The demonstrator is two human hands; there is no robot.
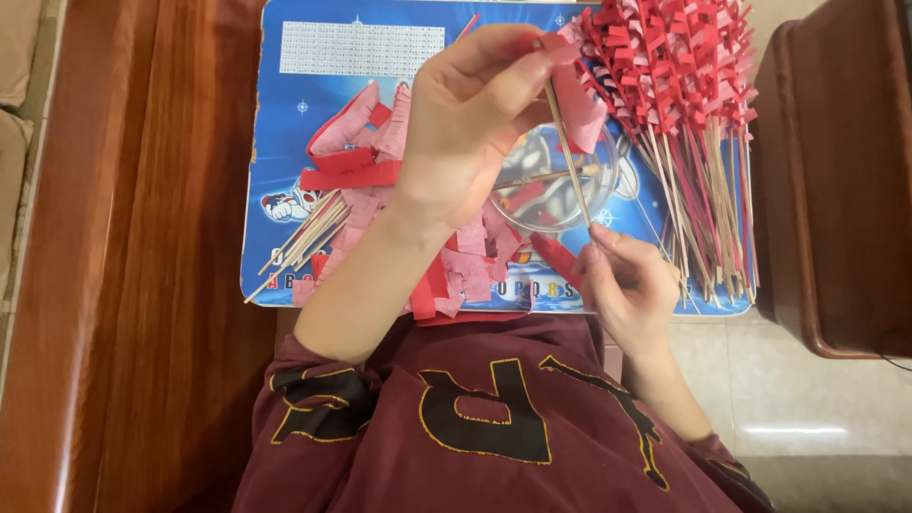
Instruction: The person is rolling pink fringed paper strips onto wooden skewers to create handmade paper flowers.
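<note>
My left hand is raised over the blue board, its fingers pinching a strip of red fringed paper against the top of a thin wooden stick. Lower down, my right hand grips the bottom end of that same stick, which runs slanted between the two hands. Under my left forearm lies a loose heap of red and pink paper strips.
A bundle of finished sticks with red paper tops lies on the board's right side. Bare sticks lie at the left. A small clear bowl sits mid-board. Dark wooden furniture stands right, a wooden surface left.
</note>
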